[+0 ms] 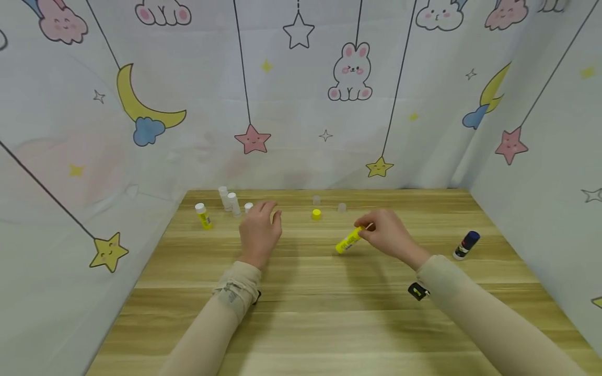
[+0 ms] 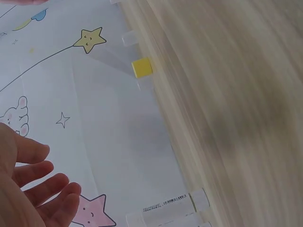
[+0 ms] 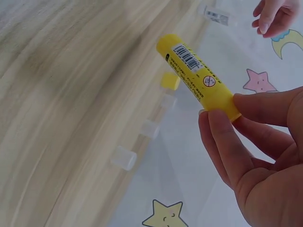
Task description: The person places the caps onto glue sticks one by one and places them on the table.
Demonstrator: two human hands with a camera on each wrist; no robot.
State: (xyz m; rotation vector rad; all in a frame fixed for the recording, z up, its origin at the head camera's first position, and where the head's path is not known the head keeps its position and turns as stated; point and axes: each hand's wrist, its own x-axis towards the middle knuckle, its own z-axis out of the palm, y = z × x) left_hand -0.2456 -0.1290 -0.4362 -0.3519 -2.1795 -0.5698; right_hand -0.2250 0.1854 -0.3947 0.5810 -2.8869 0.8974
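My right hand [image 1: 386, 233] pinches one end of a yellow glue stick [image 1: 349, 241] between thumb and fingers. The stick is held tilted, its other end pointing down to the left in the head view; its barcode label [image 3: 187, 57] shows in the right wrist view. My left hand [image 1: 260, 230] is over the table's left half, fingers loosely bent and holding nothing. Just beyond it stands a white glue stick [image 1: 249, 207], partly hidden by the hand. Between the hands, farther back, are a yellow cap [image 1: 316, 214] and small translucent caps [image 1: 342, 208].
Two white glue sticks [image 1: 233, 204] stand at the back left, beside a yellow glue stick with a white cap [image 1: 204, 216]. A glue stick with a dark blue cap [image 1: 466, 245] is at the right. Patterned cloth [image 1: 301, 104] surrounds the wooden table [image 1: 329, 324].
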